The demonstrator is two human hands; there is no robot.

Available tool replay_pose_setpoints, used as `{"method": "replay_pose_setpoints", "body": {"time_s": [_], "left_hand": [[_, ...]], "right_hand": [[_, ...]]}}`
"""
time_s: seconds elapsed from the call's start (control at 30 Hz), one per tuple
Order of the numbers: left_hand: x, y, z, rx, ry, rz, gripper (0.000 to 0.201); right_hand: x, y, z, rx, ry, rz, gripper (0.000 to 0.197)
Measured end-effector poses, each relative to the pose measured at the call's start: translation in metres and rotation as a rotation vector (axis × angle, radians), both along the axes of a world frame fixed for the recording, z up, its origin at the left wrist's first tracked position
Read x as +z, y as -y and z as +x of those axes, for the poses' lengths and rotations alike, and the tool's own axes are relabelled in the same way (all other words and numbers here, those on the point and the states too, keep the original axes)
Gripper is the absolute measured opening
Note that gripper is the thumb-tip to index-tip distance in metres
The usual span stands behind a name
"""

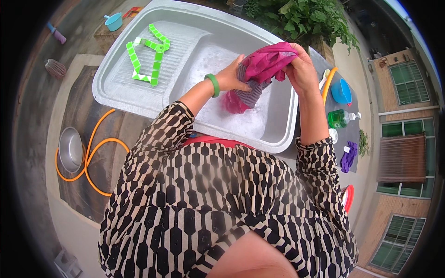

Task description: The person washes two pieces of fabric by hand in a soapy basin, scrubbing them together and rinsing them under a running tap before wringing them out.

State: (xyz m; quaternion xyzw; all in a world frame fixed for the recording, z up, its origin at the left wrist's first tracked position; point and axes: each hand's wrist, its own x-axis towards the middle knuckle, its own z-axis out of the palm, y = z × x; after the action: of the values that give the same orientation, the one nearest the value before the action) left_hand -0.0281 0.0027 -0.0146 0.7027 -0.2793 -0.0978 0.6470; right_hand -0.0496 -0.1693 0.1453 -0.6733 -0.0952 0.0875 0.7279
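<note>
Left hand (234, 76): closed on the cloth's left side, thumb toward the body; a green bangle (212, 85) circles the wrist.
Right hand (303, 67): gripping the cloth's upper right edge, apart from the left hand.
Cloth (270, 61): magenta with a striped part, bunched between the hands over the sink; it covers some of the fingers. A magenta end hangs below the left hand, at the suds (211, 111); whether it dips in, I cannot tell.
Sink (192, 121): grey, under both hands; its near rim lies between them and the body.
Ribbed side: left of the left hand, with a green-and-white segmented chain (157, 60) lying bent across it.
Tabletop (344, 136): dark grey, right of the right hand. An orange hose (330, 83) curves just beside the right wrist; past it sit a blue bowl (341, 91), a pump bottle (338, 119) of green liquid and, nearer the body, a purple rag (349, 157).
Far side: leafy plants (296, 18) crowd the sink's rim beyond the hands.
Left ground: well out from the left hand, a coiled orange hose (92, 134) touches a metal bowl (70, 150).
Far left: beyond the sink's corner, a turquoise dipper (113, 22) on a block.
</note>
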Motion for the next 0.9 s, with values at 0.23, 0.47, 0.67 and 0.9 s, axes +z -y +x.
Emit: {"method": "replay_pose_setpoints", "body": {"time_s": [0.23, 0.47, 0.67, 0.9], "left_hand": [[0.038, 0.038, 0.005, -0.213, 0.012, -0.014, 0.055], [0.022, 0.043, -0.001, -0.125, -0.326, -0.108, 0.041], [0.048, 0.031, 0.015, -0.335, -0.721, -1.027, 0.03], [0.079, 0.033, 0.007, -0.125, -0.825, -1.24, 0.027]], "right_hand": [[0.032, -0.023, 0.002, 0.14, 0.064, 0.314, 0.021], [0.013, 0.051, 0.023, -0.051, -0.05, 0.699, 0.024], [-0.107, 0.063, -0.049, -0.498, -0.272, 0.692, 0.039], [-0.159, 0.013, -0.093, 0.296, -0.786, 0.511, 0.06]]}}
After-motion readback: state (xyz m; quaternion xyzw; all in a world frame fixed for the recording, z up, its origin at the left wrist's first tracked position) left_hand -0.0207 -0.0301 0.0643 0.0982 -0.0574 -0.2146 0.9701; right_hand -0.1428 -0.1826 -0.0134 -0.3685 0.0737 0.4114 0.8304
